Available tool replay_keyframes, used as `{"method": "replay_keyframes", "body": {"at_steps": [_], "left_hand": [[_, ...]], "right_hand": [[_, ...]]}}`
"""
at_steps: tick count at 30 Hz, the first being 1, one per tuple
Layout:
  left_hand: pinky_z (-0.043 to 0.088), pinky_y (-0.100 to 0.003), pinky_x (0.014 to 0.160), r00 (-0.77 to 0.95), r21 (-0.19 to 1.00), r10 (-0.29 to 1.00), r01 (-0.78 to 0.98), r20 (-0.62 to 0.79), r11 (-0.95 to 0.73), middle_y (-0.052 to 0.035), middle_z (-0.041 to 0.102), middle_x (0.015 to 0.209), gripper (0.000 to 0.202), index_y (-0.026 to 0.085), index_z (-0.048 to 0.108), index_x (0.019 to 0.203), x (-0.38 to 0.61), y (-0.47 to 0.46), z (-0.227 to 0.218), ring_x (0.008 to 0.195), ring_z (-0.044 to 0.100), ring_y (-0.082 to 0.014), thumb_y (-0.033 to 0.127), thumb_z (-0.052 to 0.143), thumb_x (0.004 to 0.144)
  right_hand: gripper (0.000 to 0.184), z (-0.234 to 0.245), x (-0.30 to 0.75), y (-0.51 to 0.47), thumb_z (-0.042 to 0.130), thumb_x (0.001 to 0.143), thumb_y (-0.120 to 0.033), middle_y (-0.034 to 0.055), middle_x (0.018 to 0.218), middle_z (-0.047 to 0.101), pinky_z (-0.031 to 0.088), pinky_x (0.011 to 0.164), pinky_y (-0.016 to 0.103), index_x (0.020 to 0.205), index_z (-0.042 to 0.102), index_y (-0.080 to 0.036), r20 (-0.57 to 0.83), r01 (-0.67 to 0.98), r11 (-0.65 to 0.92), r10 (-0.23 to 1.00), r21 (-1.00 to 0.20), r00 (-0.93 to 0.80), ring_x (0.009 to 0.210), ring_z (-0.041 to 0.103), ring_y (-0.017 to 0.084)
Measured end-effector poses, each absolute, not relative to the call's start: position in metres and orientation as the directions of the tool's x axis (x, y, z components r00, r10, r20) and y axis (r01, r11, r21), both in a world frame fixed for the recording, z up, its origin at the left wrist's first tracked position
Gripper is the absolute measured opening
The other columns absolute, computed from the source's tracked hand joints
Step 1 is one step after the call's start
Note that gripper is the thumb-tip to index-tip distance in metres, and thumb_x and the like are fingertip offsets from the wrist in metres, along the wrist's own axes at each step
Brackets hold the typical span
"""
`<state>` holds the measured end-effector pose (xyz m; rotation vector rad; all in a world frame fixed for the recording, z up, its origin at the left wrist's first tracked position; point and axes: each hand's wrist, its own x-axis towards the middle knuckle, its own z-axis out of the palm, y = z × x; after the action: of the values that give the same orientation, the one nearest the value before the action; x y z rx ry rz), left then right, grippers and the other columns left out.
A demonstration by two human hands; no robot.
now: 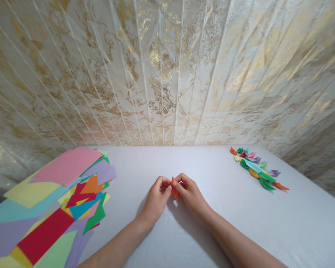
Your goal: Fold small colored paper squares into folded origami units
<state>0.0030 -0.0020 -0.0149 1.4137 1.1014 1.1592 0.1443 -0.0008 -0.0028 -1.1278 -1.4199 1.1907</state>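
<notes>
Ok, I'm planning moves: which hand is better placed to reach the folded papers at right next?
Probably the right hand: it's nearer the folded papers, though both it and the left hand hold the orange piece.

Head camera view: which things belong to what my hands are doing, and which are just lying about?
In the job:
orange folded paper, held between left hand and right hand

Lying about, untouched, though perhaps related:
coloured paper sheets, left side of the white table
small folded pieces, far right
</notes>
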Motion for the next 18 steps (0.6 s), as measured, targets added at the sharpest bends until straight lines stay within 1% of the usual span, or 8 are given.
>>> {"method": "replay_keyframes", "body": {"at_steps": [4,7,9,13,18], "left_hand": [[0.049,-0.028,0.078,0.128,0.99,0.986,0.082,0.107,-0.118,-0.001,0.063,0.085,0.017,0.019,0.057,0.084,0.0027,-0.0034,-0.0101,0.081,0.062,-0.0167,0.036,0.057,0.085],[0.05,-0.028,0.078,0.092,0.981,0.986,0.121,0.14,-0.151,-0.0019,0.063,0.09,0.015,0.02,0.057,0.087,0.0025,-0.0043,-0.0097,0.086,0.062,-0.0171,0.034,0.058,0.085],[0.05,-0.028,0.078,0.076,0.969,0.981,0.16,0.178,-0.188,-0.0018,0.062,0.089,0.011,0.019,0.058,0.086,0.0021,-0.0042,-0.0105,0.086,0.062,-0.0169,0.031,0.059,0.085],[0.049,-0.027,0.077,0.061,0.957,0.974,0.181,0.22,-0.227,-0.0006,0.062,0.083,0.008,0.019,0.06,0.08,0.0011,-0.0029,-0.0112,0.082,0.061,-0.016,0.026,0.058,0.084],[0.049,-0.027,0.077,0.062,0.966,0.978,0.156,0.201,-0.208,-0.0016,0.063,0.083,0.012,0.019,0.061,0.079,0.0002,-0.0014,-0.0104,0.082,0.061,-0.0166,0.028,0.057,0.085]], "right_hand": [[0.03,-0.0027,0.1443,-0.0014,0.058,0.085,-0.047,-0.0032,0.057,0.057,0.037,0.052,0.024,0.073,0.052,-0.02,0.113,0.194,0.133,0.987,-0.972,-0.112,0.052,0.05,0.012],[0.024,-0.003,0.143,-0.0029,0.056,0.086,-0.039,-0.0028,0.057,0.057,0.037,0.053,0.024,0.071,0.052,-0.021,0.133,0.284,0.157,0.986,-0.946,-0.102,0.053,0.05,0.013],[0.02,-0.0028,0.1418,-0.0039,0.055,0.086,-0.034,-0.0029,0.058,0.057,0.037,0.054,0.024,0.071,0.052,-0.021,0.145,0.326,0.175,0.983,-0.929,-0.115,0.054,0.05,0.013],[0.018,-0.0033,0.1406,-0.0046,0.054,0.086,-0.031,-0.0038,0.059,0.056,0.037,0.055,0.024,0.072,0.052,-0.021,0.164,0.361,0.197,0.979,-0.911,-0.121,0.054,0.05,0.012],[0.019,-0.0042,0.141,-0.0045,0.055,0.086,-0.032,-0.0046,0.056,0.054,0.036,0.054,0.024,0.072,0.052,-0.021,0.152,0.358,0.188,0.98,-0.915,-0.126,0.054,0.049,0.012]]}}
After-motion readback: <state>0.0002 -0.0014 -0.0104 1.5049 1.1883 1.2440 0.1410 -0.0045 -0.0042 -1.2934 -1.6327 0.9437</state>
